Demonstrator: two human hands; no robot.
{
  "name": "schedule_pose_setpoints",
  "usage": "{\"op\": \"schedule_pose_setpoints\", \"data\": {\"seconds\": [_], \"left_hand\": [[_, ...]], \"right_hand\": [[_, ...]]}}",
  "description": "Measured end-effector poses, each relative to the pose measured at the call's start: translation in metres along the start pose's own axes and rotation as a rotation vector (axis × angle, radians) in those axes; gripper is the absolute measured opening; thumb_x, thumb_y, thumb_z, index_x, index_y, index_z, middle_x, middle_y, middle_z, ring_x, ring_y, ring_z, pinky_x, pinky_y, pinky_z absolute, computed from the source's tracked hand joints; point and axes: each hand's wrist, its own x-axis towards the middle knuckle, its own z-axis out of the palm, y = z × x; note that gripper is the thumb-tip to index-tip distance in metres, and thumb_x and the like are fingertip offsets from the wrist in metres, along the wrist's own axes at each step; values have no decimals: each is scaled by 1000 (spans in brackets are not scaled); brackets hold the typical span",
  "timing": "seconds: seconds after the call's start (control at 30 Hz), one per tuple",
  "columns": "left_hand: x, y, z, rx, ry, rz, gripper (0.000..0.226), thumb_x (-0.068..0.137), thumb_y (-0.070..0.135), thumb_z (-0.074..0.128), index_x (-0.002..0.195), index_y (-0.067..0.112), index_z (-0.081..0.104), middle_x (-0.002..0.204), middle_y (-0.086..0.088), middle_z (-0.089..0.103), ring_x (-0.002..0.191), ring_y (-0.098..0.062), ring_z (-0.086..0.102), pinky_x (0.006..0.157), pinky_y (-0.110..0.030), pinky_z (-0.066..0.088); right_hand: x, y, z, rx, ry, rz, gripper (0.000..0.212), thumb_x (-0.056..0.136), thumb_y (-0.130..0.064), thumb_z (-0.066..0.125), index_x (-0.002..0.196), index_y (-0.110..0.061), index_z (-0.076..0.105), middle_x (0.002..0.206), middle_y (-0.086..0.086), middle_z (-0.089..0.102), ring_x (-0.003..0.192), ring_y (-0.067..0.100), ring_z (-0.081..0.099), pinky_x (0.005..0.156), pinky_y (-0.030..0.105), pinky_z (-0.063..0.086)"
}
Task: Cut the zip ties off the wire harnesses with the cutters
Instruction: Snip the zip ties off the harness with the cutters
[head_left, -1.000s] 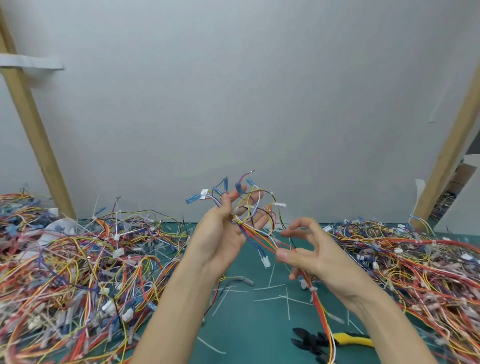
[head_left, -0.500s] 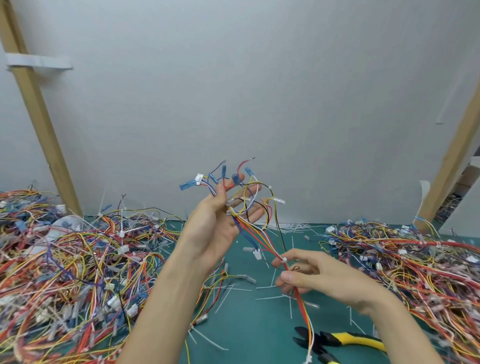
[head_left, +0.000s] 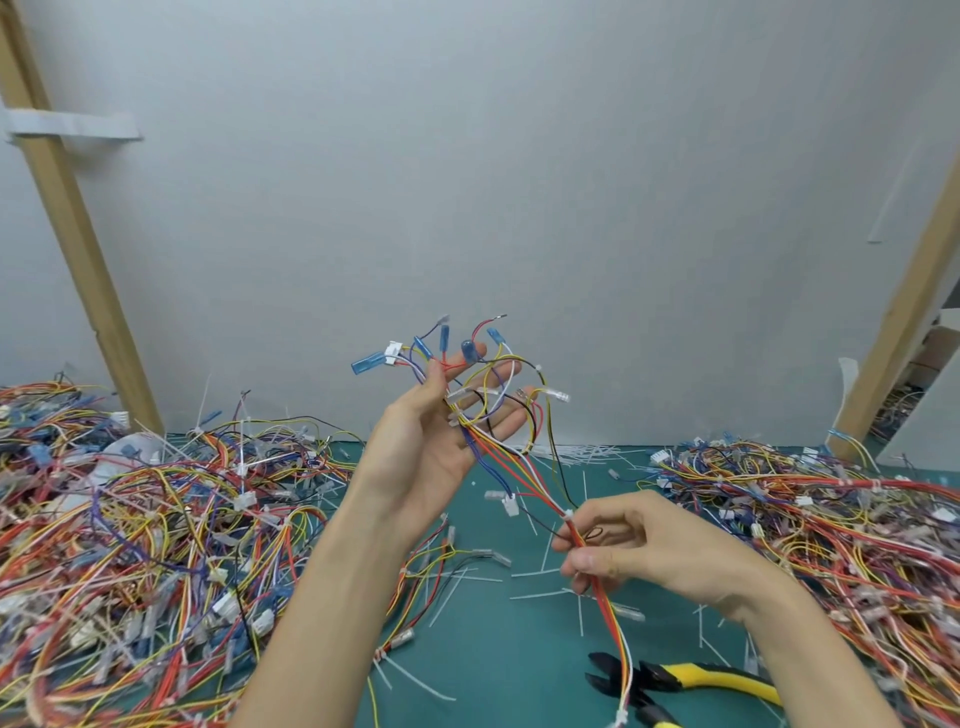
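**Change over the last second, left to right.**
- The left pile (head_left: 130, 545) of loose harnesses lies on the green mat (head_left: 493, 670), untouched.
- Our left hand (head_left: 426, 457) has kept the branch end of the harness (head_left: 493, 447) raised, much as it was.
- The right hand (head_left: 649, 556) has slid down the trunk. It has left the fanned branches, where it hovered with fingers spread, and now sits just under a white zip tie (head_left: 569, 515).

We read this as locating the next tie. It is found and exposed above the fingers, but not yet cut. The cutters (head_left: 696, 675) lie on the mat below the right wrist, untouched. In our judgement the next step is to free the right hand and fetch them.

**Grips.**
- Left hand: the thumb pins the wires against the side of the forefinger. The other fingers are nearly straight behind the loops, so this is a light hold with the hand mostly spread. Blue-sleeved terminals stand above the fingertips.
- Right hand: a narrow grip, with thumb and curled fingers pinching the red, orange and yellow trunk. The tie is right at the top of the forefinger. The trunk hangs on past the hand and crosses the black head of the cutters.

**Position.** The harness hangs in the air between both hands, over the mat. Short white offcuts (head_left: 532, 573) lie scattered on the mat beneath it. The right pile (head_left: 841, 519) sits at far right, apart from both hands.
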Motion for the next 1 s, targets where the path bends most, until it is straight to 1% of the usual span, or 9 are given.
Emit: {"op": "schedule_pose_setpoints", "data": {"seconds": [0.13, 0.23, 0.37, 0.47, 0.63, 0.7, 0.77, 0.87, 1.0], "left_hand": [[-1, 1, 1, 6, 8, 3, 42, 104, 32, 34, 128, 4, 55, 115, -17, 69, 99, -36, 69, 87, -42, 57], [-1, 2, 0, 12, 18, 13, 41, 103, 33, 35, 126, 6, 56, 118, -16, 69, 102, -36, 68, 90, -42, 56], [-2, 3, 0, 27, 5, 14, 43, 102, 36, 37, 129, 8, 55, 124, -15, 66, 109, -37, 65, 91, -41, 55], [-2, 2, 0, 19, -10, 24, 45, 102, 37, 39, 132, 7, 53, 126, -17, 65, 114, -38, 63, 96, -44, 51], [-4, 2, 1, -2, -69, 36, 43, 99, 38, 44, 127, 8, 56, 132, -20, 59, 123, -39, 56, 101, -49, 47], [-4, 2, 1, -4, -100, 29, 45, 100, 37, 43, 133, 7, 52, 136, -21, 55, 124, -39, 55, 103, -49, 46], [-5, 1, 1, 19, -135, 22, 46, 99, 33, 43, 139, 8, 47, 139, -19, 54, 126, -38, 53, 106, -48, 43], [-6, -2, 3, 78, -195, 0, 41, 93, 22, 51, 133, 16, 52, 139, -13, 56, 127, -32, 54, 111, -51, 36], [-6, -7, 5, 141, -237, -28, 62, 85, 12, 56, 145, 16, 40, 138, -9, 57, 122, -34, 58, 103, -55, 44]], "right_hand": [[-1, -1, 0, 1, 2, -2, 11, 85, -16, 75, 96, -20, 75, 92, 13, 75, 84, 27, 72, 80, 37, 58], [-2, -3, 0, 19, 21, -10, 12, 85, -13, 75, 95, -20, 75, 90, 13, 75, 82, 28, 73, 74, 33, 58], [-2, -6, 0, 22, 51, -20, 12, 83, -15, 76, 95, -19, 75, 89, 10, 75, 79, 29, 73, 71, 33, 58], [-3, -7, 0, 33, 73, -15, 11, 84, -13, 76, 94, -19, 75, 92, 7, 75, 79, 28, 74, 65, 27, 56], [-5, -10, -1, 47, 108, -17, 13, 80, -18, 78, 92, -21, 76, 87, 10, 75, 73, 28, 72, 56, 25, 54], [-6, -11, -2, 39, 98, -22, 11, 82, -15, 77, 92, -21, 76, 86, 10, 75, 70, 25, 71, 58, 27, 55], [-7, -11, -3, 48, 80, -32, 10, 84, -12, 76, 91, -19, 76, 84, 10, 75, 67, 23, 70, 55, 26, 53], [-8, -13, -3, 63, 70, -39, 10, 83, -10, 76, 89, -18, 75, 81, 11, 74, 65, 23, 69, 53, 25, 52], [-8, -14, -4, 81, 57, -50, 9, 82, -10, 76, 89, -14, 73, 78, 11, 73, 65, 24, 70, 51, 23, 51]]}}
